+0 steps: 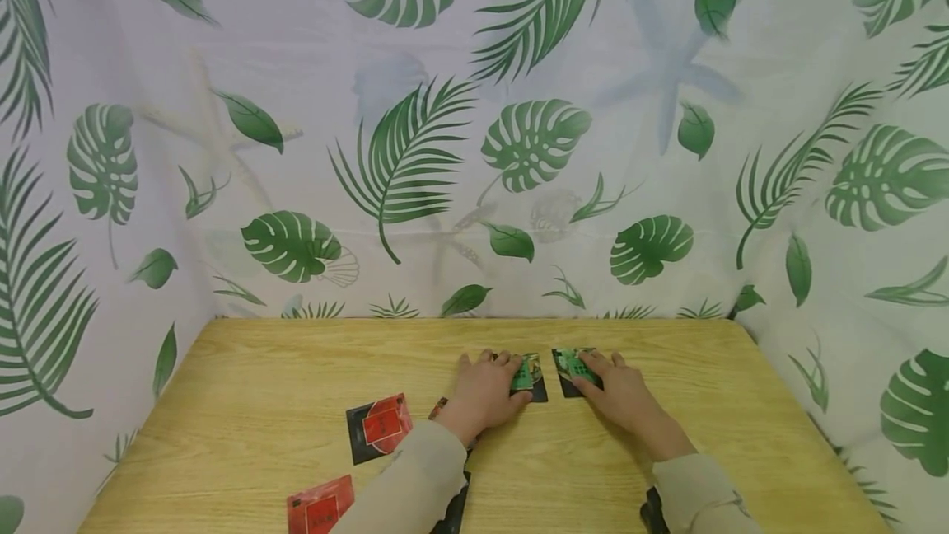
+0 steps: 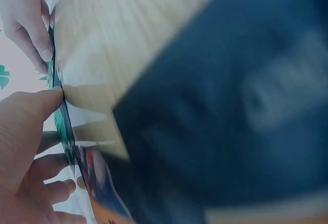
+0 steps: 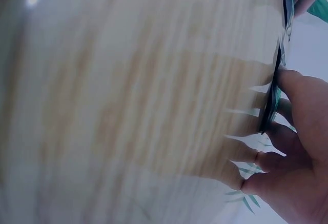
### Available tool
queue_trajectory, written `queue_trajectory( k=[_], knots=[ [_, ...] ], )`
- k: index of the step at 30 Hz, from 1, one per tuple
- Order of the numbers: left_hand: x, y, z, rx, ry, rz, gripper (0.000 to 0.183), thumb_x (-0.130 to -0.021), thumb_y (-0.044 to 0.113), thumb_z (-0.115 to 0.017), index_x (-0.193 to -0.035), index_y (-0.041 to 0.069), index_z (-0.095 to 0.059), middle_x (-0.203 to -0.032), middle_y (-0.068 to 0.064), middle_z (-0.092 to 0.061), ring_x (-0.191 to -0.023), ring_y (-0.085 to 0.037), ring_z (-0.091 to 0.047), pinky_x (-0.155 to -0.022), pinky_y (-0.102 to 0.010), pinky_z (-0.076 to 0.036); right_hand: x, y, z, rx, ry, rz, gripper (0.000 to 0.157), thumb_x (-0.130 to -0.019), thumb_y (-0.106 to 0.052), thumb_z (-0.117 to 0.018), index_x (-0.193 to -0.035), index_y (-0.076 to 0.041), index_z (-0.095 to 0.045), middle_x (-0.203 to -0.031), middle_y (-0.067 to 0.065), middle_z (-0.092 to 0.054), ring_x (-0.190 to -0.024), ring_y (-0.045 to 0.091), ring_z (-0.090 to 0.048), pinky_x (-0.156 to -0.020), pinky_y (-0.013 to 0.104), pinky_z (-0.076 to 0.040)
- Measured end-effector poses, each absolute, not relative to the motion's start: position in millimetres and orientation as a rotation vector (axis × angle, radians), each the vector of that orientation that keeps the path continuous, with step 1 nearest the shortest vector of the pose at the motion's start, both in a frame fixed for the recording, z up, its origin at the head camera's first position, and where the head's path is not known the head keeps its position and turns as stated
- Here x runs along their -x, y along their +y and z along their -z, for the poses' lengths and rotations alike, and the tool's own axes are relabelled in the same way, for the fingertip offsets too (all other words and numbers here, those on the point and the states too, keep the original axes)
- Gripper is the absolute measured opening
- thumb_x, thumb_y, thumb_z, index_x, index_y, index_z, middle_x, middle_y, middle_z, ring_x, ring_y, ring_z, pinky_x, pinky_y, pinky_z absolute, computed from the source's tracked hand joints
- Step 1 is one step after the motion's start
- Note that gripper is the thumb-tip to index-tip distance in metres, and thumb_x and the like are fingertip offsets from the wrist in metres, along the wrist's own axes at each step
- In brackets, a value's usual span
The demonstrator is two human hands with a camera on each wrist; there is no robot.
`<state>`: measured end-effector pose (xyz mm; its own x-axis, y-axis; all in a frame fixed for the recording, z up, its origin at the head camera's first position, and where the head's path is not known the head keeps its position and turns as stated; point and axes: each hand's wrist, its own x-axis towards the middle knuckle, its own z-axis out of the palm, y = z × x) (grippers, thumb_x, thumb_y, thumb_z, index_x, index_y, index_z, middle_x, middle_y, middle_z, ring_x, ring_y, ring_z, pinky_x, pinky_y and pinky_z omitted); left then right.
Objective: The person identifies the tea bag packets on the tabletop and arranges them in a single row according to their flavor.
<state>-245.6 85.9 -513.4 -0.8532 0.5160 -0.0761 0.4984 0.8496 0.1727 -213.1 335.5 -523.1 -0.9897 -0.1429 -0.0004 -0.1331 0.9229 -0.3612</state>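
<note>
Two green-and-black packets lie side by side near the back of the table, a narrow gap between them. My left hand [image 1: 485, 390] rests on the left part of the left packet [image 1: 539, 387], thumb at its front edge and fingers spread over it. On the right packet [image 1: 565, 365] lies my right hand [image 1: 626, 398], covering its right side. The right wrist view has the thumb [image 3: 289, 80] touching this packet's edge, with the other fingers spread beyond it, some fingertips down at the table. Both packets appear nearly edge-on in the wrist views.
Left of my left arm lie a red-and-black packet [image 1: 381, 427] and another red packet [image 1: 322, 505], partly behind the sleeve. A further packet [image 1: 439, 408] is mostly hidden under my left wrist. A dark packet [image 1: 455, 509] shows beside that sleeve. Leaf-patterned cloth [image 1: 430, 270] borders the wooden table [image 1: 296, 361].
</note>
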Motion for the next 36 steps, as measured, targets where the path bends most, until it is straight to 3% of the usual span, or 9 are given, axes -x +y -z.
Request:
queue_trajectory(
  k=[36],
  knots=[
    [245.9,111.3,514.2,-0.78,2.89,-0.192,0.069,-0.106,0.06,-0.051,-0.165,0.026,-0.039,-0.168,-0.001,-0.044,-0.157,-0.031,-0.037,-0.124,-0.065,-0.032,211.1,333.6,520.8,0.212,3.054,0.598,0.059,-0.108,-0.033,-0.06,-0.152,0.004,-0.052,-0.153,0.037,-0.048,-0.145,0.067,-0.032,-0.11,0.081,-0.033]
  ],
)
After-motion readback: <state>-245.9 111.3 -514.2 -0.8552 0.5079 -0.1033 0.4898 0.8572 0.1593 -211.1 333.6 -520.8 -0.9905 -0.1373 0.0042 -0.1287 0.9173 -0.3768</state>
